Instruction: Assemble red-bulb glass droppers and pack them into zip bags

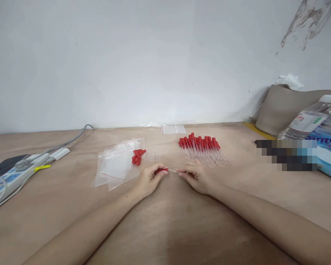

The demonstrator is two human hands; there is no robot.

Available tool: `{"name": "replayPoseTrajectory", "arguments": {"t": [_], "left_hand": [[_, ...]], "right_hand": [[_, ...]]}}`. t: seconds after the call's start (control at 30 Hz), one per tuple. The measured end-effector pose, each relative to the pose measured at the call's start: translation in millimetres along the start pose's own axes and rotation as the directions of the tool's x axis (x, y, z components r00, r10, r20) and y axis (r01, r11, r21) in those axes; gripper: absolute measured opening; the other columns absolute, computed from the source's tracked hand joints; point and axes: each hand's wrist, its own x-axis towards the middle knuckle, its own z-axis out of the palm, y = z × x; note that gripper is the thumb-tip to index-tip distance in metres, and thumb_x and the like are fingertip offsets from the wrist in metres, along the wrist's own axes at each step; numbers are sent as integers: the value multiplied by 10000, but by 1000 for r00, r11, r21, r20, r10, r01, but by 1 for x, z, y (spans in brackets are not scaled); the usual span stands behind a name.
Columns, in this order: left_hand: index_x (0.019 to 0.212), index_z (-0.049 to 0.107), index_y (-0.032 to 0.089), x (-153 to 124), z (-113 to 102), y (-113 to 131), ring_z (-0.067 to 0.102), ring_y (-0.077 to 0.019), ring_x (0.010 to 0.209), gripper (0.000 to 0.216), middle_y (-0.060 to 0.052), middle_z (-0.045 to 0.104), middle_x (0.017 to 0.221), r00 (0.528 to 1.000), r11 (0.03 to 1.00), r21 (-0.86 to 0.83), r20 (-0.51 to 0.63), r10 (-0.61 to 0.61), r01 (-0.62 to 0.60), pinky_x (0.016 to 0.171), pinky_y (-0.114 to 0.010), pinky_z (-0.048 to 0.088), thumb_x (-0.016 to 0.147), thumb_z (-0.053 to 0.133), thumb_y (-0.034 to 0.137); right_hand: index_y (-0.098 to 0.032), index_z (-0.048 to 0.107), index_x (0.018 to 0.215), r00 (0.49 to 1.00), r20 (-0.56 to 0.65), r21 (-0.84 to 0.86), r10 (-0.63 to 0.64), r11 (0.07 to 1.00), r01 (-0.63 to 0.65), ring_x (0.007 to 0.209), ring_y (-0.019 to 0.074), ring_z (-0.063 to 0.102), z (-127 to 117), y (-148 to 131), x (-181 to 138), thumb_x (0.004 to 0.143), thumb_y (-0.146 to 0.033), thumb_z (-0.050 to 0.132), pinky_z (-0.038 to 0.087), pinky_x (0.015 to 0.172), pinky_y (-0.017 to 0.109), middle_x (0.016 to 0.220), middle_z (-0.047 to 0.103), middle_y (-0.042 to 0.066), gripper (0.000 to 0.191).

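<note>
fingers [154,168] on red bulb [164,169], likely-glass tube [173,170]

Held bulb [162,170]: plain red. Held tube [173,170]: clear, colourless. Loose bulbs [138,157]: plain red, matching. Loose tubes [153,156]: clear. Droppers [200,143], a group: red heads, clear stems. Zip bags [113,165]: clear, with thin red lines. Rear bag [174,129]: whitish, red line at left end. Bench [149,228]: light brown, unpatterned. Wall [127,55]: pale grey-white, with one brown patch. Power strip [16,178]: white, blue socket areas. Tag [42,168]: yellow, dark marks. Cable [67,143]: grey. Large bag [276,106]: taupe. Bottle [300,123]: clear; cap white; label white, red and green. Packet [329,162]: light blue and white. Edge strip [249,128]: yellow.
</note>
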Motion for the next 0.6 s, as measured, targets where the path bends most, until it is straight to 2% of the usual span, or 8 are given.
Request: {"name": "replayPoseTrajectory", "arguments": {"t": [0.17, 0.33, 0.47, 0.6], "left_hand": [[867, 606, 160, -1, -2, 7, 583, -130, 720, 137, -27, 644, 799, 994, 999, 1, 100, 54, -54, 657, -229, 450, 830, 504, 245], [858, 598, 160, -3, -1, 10, 563, -131, 698, 152, -33, 621, 777, 985, 990, 85, 142, 97, -110, 639, -235, 435, 843, 487, 263], [858, 585, 156, -4, 0, 10, 544, -131, 678, 167, -33, 598, 749, 982, 975, 158, 134, 133, -154, 626, -241, 426, 851, 474, 281], [879, 570, 151, -5, 0, 9, 542, -135, 693, 163, -43, 596, 766, 975, 962, 174, 117, 190, -209, 636, -247, 430, 859, 458, 268]], "right_hand": [[-217, 648, 917, 992, 72, -104, -104, 988, 111, 622, 101, 507, -9, 3, 0, 854, -250, 465, 250, 680, 294, 727, 630, 14, 196], [-219, 647, 899, 981, 54, -251, -188, 948, 196, 581, 100, 461, -13, -2, 0, 850, -213, 438, 217, 665, 304, 720, 631, 14, 214], [-193, 635, 831, 992, 72, -241, -104, 963, 118, 570, 103, 445, -6, -12, 1, 851, -221, 424, 213, 676, 307, 683, 625, 10, 213], [-178, 606, 746, 991, 133, -137, 36, 990, -17, 549, 94, 445, 2, -18, 5, 864, -215, 397, 231, 694, 299, 667, 631, -1, 242]]}}
